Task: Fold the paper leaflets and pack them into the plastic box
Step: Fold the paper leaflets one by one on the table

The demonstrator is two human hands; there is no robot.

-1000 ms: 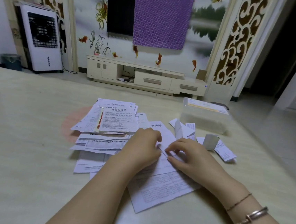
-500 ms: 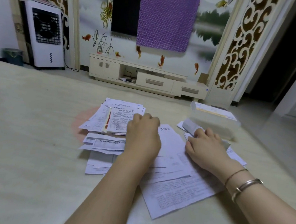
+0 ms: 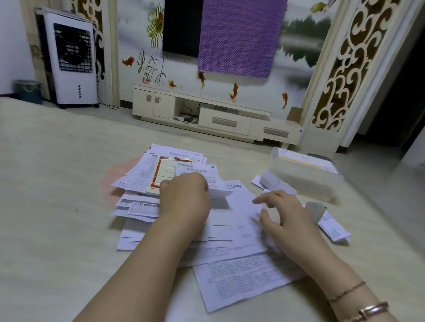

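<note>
A loose heap of white printed paper leaflets point(image 3: 167, 182) fills the centre of the frame on the pale marble-look tabletop point(image 3: 34, 195), most still unfolded. The left hand point(image 3: 184, 199) pinches a small folded leaflet point(image 3: 217, 190) off the heap; the right hand point(image 3: 284, 217) hovers with fingers spread, holding nothing. A few folded sheets point(image 3: 332, 225) wait beside the clear plastic box point(image 3: 306, 175), centre right, which seems to hold some paper. One heading reads "说明书"; other print is too small.
</note>
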